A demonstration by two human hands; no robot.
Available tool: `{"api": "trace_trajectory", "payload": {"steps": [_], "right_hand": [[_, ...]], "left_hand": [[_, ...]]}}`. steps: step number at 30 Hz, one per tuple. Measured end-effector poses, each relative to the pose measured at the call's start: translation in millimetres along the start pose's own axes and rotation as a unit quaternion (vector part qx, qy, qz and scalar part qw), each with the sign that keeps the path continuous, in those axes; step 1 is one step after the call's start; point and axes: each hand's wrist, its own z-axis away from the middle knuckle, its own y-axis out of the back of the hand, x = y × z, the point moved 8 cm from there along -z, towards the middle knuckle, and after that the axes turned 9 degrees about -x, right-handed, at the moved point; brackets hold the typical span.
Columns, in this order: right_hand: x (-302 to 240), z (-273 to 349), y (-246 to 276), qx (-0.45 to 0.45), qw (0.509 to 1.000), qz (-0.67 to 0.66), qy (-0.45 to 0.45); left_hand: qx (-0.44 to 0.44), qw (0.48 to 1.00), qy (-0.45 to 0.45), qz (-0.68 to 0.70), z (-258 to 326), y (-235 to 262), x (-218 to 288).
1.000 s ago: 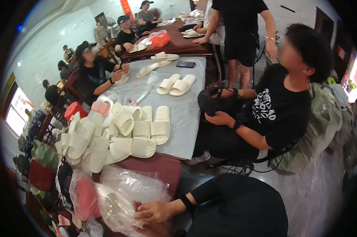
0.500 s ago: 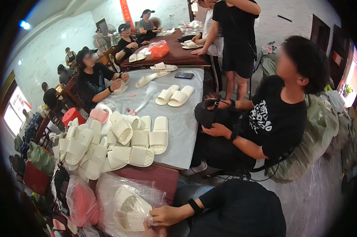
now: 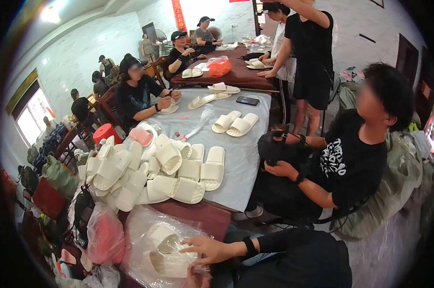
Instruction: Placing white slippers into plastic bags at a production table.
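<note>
A clear plastic bag lies at the bottom of the view, with a pair of cream slippers inside. My right hand reaches in from the right over the bag, fingers stretched apart near its open end. Below it, my left hand has curled fingers closed at the bag's edge; the lower edge of the view cuts off part of it. Just beyond the bag rises a heap of loose cream slippers on the grey-covered table.
A co-worker sits at the right holding a black cap. Across the table are a phone, more slipper pairs and another seated person. A pink-filled plastic bag and a red bucket stand at left.
My right hand has let go of the bag's edge and spread its fingers over it. The slippers in the bag show more separately. The whole view has shifted, moving the scene rightward.
</note>
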Motion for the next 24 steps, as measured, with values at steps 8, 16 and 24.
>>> {"api": "trace_trajectory", "payload": {"steps": [8,16,24], "right_hand": [[-3.4,6.1,-41.3,-0.03,0.996,-0.078,-0.023],[-29.8,6.4,-39.0,-0.017,0.995,0.04,0.086],[-56.6,21.1,-59.3,-0.064,0.986,0.074,0.134]], "left_hand": [[-0.071,0.883,-0.158,-0.435,26.0,-53.2,24.2],[-0.052,0.963,-0.122,-0.232,4.8,-33.2,21.8],[-0.007,0.986,-0.166,0.007,-8.9,-19.0,19.5]]}}
